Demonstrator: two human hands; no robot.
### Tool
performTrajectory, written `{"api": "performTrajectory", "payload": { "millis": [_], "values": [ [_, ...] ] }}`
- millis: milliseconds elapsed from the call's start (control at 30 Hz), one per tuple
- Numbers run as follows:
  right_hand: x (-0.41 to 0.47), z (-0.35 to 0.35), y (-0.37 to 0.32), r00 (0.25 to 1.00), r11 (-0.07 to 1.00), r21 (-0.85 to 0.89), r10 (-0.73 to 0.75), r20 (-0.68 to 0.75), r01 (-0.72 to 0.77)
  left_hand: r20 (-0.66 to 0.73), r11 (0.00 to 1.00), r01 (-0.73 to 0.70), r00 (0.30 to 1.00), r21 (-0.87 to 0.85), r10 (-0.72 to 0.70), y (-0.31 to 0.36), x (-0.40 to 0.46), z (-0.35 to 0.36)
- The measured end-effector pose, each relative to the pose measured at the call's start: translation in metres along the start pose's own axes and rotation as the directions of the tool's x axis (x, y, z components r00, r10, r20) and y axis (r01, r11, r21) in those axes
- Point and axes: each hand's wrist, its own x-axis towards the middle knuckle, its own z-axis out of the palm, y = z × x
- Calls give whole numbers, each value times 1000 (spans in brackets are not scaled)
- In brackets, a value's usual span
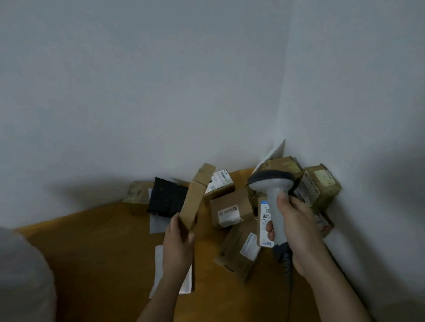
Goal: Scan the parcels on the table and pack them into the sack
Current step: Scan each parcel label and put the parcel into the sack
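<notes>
Wooden table (100, 240) corner, parcels (231, 209) piled, left hand (177, 246) gripping flat box (196, 198), right hand (296, 228) gripping scanner (272, 189).

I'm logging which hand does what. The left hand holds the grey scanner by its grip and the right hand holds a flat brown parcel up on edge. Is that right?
Not quite: the hands are swapped. In the head view the right hand holds the grey scanner by its grip, and the left hand holds the flat brown parcel up on edge. The rest stands.
</notes>
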Motion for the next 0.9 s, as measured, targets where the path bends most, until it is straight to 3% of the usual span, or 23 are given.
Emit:
{"api": "performTrajectory", "payload": {
  "millis": [167,267,367,600,733,900],
  "values": [
    [-40,10,-13,999,998,46,-31,41,29,-28,947,72,996,-313,-85,24,-21,-45],
    [-67,17,-21,994,997,54,-68,87,64,100,805,282,957,-522,-271,34,-35,-72],
    [-95,22,-26,985,991,72,-120,121,112,217,647,405,910,-646,-353,38,-51,-97],
    [-151,33,-37,945,971,18,-237,228,239,307,598,448,893,-664,-329,43,-89,-144],
    [-164,43,-28,948,951,-19,-307,89,310,453,446,525,851,-725,-264,45,-103,-164],
    [-154,62,3,990,986,88,-138,-16,139,591,340,592,798,-731,-120,48,-121,-178]
  ]
}}
